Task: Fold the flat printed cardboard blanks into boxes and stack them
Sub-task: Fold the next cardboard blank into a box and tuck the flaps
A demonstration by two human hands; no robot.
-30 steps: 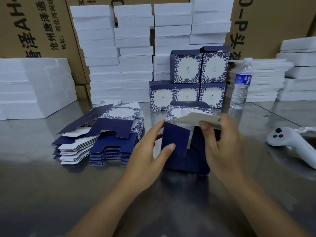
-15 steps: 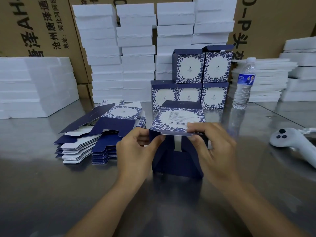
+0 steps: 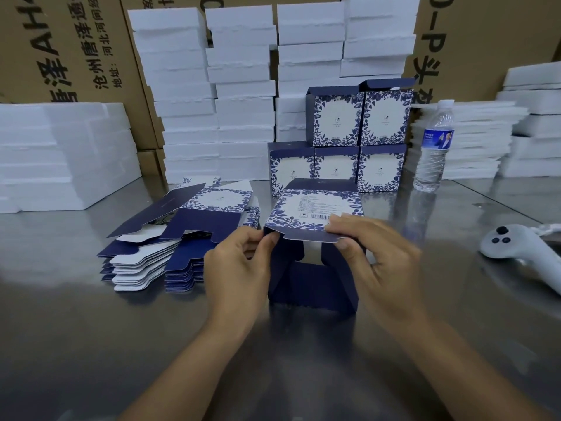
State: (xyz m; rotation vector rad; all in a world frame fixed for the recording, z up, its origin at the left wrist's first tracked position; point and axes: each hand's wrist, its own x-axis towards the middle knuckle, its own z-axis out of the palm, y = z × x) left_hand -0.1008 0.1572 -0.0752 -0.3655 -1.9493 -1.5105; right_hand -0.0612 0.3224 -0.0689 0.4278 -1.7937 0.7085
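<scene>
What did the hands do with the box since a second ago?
The printed panel swung toward the person. The left hand left the dark side flap and now pinches the panel's near left corner; the right hand pinches its near edge. The flat pile, stacked boxes and bottle stayed put.

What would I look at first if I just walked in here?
Probably the middle, where the left hand and right hand pinch the flowery top flap of a half-folded box standing on the metal table. Behind it, five finished boxes are stacked in two rows. A pile of flat blanks lies to the left, in front of tall white foam stacks.
</scene>
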